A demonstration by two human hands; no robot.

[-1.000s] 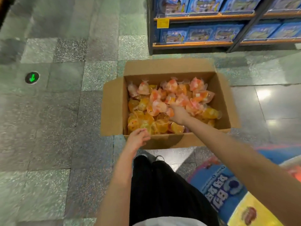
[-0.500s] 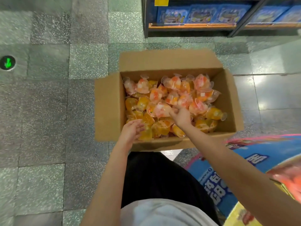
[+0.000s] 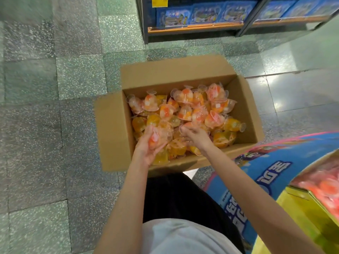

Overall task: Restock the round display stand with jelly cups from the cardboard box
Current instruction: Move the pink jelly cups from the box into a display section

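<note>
An open cardboard box [image 3: 113,129] sits on the floor, filled with several clear jelly cups [image 3: 185,107] of orange, pink and yellow jelly. My left hand [image 3: 146,149] is palm up over the near left of the box and holds a pink-orange jelly cup [image 3: 157,136]. My right hand [image 3: 196,136] reaches into the pile just to its right, fingers curled down among the cups; what it holds is hidden. The round display stand [image 3: 275,171], blue with a pink rim, is at the lower right, with pink cups [image 3: 326,187] in its top.
A dark shelf unit [image 3: 201,26] with blue boxed goods stands behind the box. A yellow divider panel [image 3: 300,215] shows inside the stand. Speckled green-grey floor tiles [image 3: 55,125] spread to the left. My dark trousers and white shirt fill the bottom centre.
My left hand moved from the box's near edge into the box and now holds a jelly cup, palm up. My right hand stayed in the pile. The camera came closer over the box.
</note>
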